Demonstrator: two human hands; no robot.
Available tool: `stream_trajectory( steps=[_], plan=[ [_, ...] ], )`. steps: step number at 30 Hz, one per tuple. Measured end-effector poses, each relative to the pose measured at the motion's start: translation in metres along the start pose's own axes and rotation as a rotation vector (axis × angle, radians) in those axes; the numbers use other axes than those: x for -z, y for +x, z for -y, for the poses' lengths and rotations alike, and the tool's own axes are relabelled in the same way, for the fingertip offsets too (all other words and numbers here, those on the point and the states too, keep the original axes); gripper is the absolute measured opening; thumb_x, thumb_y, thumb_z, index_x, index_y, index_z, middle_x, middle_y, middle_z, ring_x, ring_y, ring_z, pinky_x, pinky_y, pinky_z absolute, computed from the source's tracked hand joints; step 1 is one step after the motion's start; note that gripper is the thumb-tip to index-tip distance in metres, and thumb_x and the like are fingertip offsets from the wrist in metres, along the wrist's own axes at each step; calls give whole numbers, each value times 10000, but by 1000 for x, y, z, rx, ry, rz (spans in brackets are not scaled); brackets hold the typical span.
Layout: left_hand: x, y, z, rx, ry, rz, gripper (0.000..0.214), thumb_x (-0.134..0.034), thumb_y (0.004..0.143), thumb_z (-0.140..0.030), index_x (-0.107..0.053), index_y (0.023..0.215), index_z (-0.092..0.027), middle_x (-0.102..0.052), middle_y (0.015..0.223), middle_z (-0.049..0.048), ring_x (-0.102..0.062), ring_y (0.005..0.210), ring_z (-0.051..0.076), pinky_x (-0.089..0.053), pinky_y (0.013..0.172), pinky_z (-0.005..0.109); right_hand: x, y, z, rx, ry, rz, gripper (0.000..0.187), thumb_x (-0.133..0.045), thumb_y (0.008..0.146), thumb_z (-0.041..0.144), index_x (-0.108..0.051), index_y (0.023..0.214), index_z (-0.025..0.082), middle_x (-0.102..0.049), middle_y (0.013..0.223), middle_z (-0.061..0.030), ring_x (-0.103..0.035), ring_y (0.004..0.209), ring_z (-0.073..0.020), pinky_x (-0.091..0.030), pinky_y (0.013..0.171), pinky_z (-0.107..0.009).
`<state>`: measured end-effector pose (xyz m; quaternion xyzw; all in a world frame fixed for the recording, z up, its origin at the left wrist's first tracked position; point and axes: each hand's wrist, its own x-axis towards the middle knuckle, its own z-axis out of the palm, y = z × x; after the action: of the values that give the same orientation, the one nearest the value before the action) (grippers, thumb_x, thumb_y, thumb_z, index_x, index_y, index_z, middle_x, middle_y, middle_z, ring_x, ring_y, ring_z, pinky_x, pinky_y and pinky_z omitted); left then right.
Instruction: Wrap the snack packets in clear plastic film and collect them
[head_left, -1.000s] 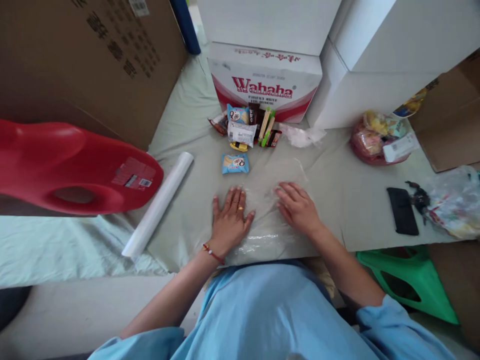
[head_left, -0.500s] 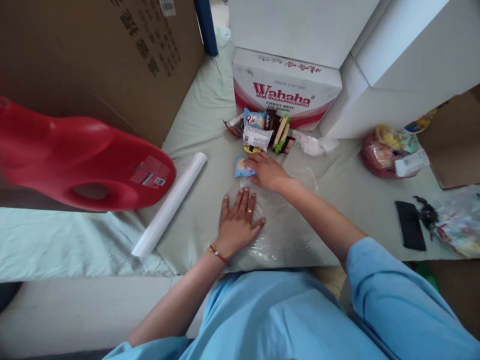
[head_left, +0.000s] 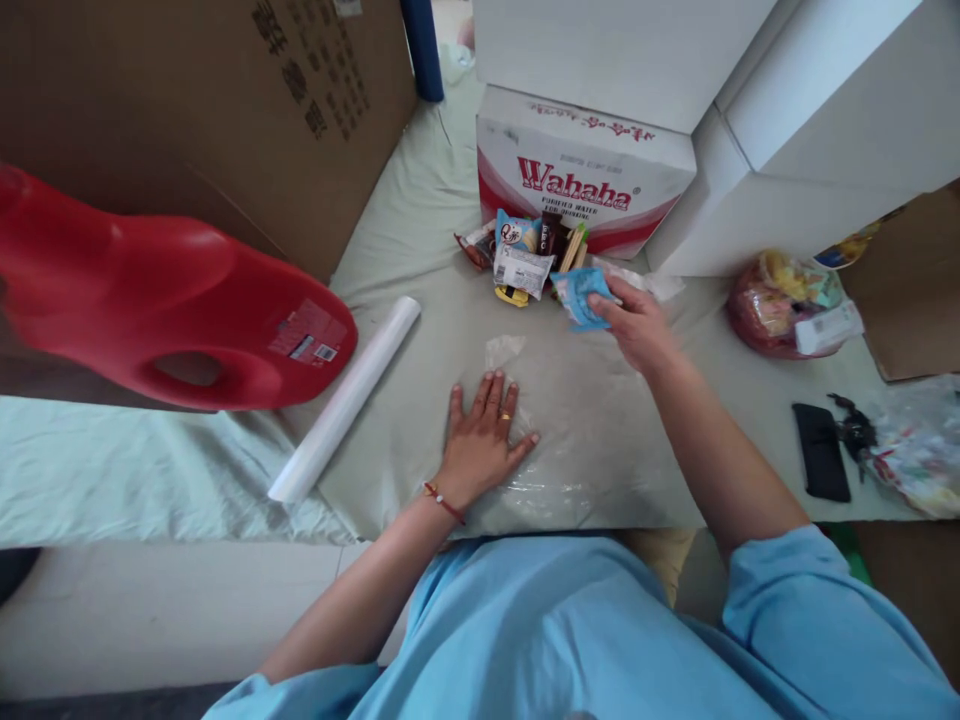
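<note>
Between the thumb and fingers of my right hand [head_left: 634, 320] is a small blue snack packet [head_left: 583, 297], held up just in front of the snack pile. My left hand [head_left: 480, 440] lies flat, fingers spread, on the left part of a clear plastic bag [head_left: 585, 430] on the cloth-covered surface. A whitish end of plastic [head_left: 505, 350] pokes out beyond its fingertips. The pile holds several wrapped snacks, among them a blue packet [head_left: 516, 232], a white packet [head_left: 523, 268] and a dark brown one [head_left: 550, 234].
A Wahaba-style water carton [head_left: 585, 170] stands behind the snacks. To the left are a white roll [head_left: 345, 400] and a large red jug [head_left: 180, 310]. A red bowl of packets [head_left: 780, 305], a black phone [head_left: 821, 452] and a plastic bag [head_left: 919, 440] sit at the right.
My right hand has picked the blue snack packet up off the plastic bag and carried it right, towards the snack pile. My left hand stays flat in place. The view has shifted slightly.
</note>
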<state>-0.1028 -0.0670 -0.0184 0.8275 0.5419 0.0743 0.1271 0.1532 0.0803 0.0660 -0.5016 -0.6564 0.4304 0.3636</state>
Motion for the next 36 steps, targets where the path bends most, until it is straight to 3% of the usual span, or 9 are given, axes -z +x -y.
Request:
stream_trajectory(
  steps=[4, 7, 9, 12, 14, 17, 24, 31, 36],
  plan=[
    [1, 0, -1, 3, 6, -7, 776, -470, 1038, -573, -280, 1682, -184, -206, 1759, 191, -192, 1646, 335, 19, 1305, 663, 19, -44, 1, -225, 71, 473, 579, -762, 845, 641, -780, 1209, 192, -778, 1043, -55, -717, 913, -212, -587, 839, -351],
    [1, 1, -1, 4, 31, -4, 781, -477, 1035, -573, -286, 1679, -174, -195, 1762, 190, -194, 1645, 338, 18, 1303, 667, 6, -57, -4, -231, -200, 713, 432, -655, 961, 548, -803, 1125, 177, -773, 964, -40, -697, 864, -199, -563, 804, -320],
    [1, 1, -1, 5, 45, 0, 780, -475, 1035, -575, -290, 1678, -174, -196, 1762, 189, -198, 1643, 341, 10, 1302, 670, -5, -62, -5, -191, -526, 634, 351, -618, 1005, 466, -812, 1044, 175, -765, 942, -67, -686, 885, -224, -547, 807, -334],
    [0, 1, -1, 5, 57, -6, 775, -467, 1037, -579, -287, 1681, -189, -203, 1761, 184, -202, 1642, 336, 5, 1304, 663, -15, -73, -3, -41, -889, 306, 337, -672, 988, 471, -800, 1106, 183, -751, 1100, -140, -643, 1102, -309, -538, 892, -393],
    [-1, 1, -1, -1, 67, -10, 774, -459, 1040, -580, -282, 1684, -189, -197, 1763, 181, -202, 1642, 336, 1, 1305, 662, -17, -85, -5, 111, -870, 268, 449, -722, 954, 507, -747, 1287, 207, -720, 1259, -149, -577, 1253, -332, -518, 1000, -437],
    [-1, 1, -1, -4, 79, -8, 782, -448, 1042, -586, -280, 1683, -171, -196, 1762, 187, -211, 1639, 349, -22, 1300, 677, -21, -104, -15, 260, -770, 412, 617, -823, 878, 413, -652, 1452, 263, -670, 1400, -122, -504, 1381, -333, -436, 1135, -498],
    [1, 2, -3, 8, 105, 21, 774, -426, 1046, -591, -290, 1678, -165, -180, 1766, 182, -197, 1643, 342, -35, 1298, 678, -22, -119, -28, 240, -739, 317, 561, -777, 915, 287, -649, 1457, 227, -683, 1304, -156, -553, 1259, -326, -448, 1084, -508],
    [-2, 3, 4, 20, 85, 15, 763, -421, 1049, -566, -275, 1684, -169, -177, 1768, 193, -214, 1638, 350, -92, 1298, 679, -40, -116, -28, 258, -731, 405, 594, -807, 892, 267, -639, 1462, 250, -613, 1467, -154, -513, 1382, -333, -373, 1193, -565],
    [0, -14, 16, 10, 44, -126, 619, -529, 1030, -476, -464, 1603, -251, -216, 1773, 144, -104, 1660, 351, -102, 1318, 632, 0, -161, -33, 278, -527, 208, 586, -698, 984, 455, -569, 1503, 215, -542, 1531, -183, -510, 1412, -305, -427, 1190, -524]
  ],
)
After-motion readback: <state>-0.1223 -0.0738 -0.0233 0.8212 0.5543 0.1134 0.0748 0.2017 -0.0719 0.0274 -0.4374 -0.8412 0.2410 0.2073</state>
